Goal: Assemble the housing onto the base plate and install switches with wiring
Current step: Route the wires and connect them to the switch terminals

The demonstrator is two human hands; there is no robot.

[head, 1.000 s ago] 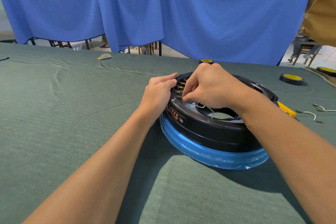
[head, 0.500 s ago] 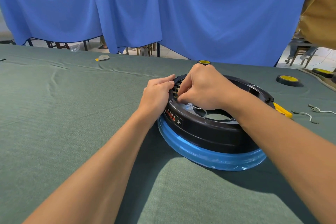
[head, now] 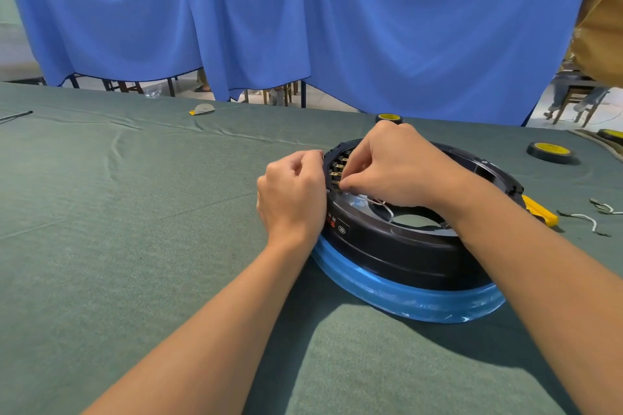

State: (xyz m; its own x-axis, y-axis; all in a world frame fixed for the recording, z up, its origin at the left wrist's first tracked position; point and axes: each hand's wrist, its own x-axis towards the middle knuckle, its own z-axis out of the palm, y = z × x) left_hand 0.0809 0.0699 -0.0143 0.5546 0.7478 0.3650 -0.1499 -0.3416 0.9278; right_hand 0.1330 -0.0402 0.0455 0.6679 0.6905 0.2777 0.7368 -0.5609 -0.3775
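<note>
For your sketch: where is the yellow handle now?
Head view, right side: the yellow handle lies on the cloth beside the housing, left of the loose wire.

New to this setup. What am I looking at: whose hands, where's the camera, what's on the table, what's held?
No robot: a person's two bare hands, filmed by one wide-angle camera on their head, looking forward and down. On the green cloth table sits a round black housing on a blue-wrapped base plate. The right hand pinches what looks like a white wire at the brass switch terminals. The left hand, fingers curled, rests against the housing's outer wall; its grip is hidden. Further right: a yellow-handled tool, loose wires, yellow-topped rolls.
</note>
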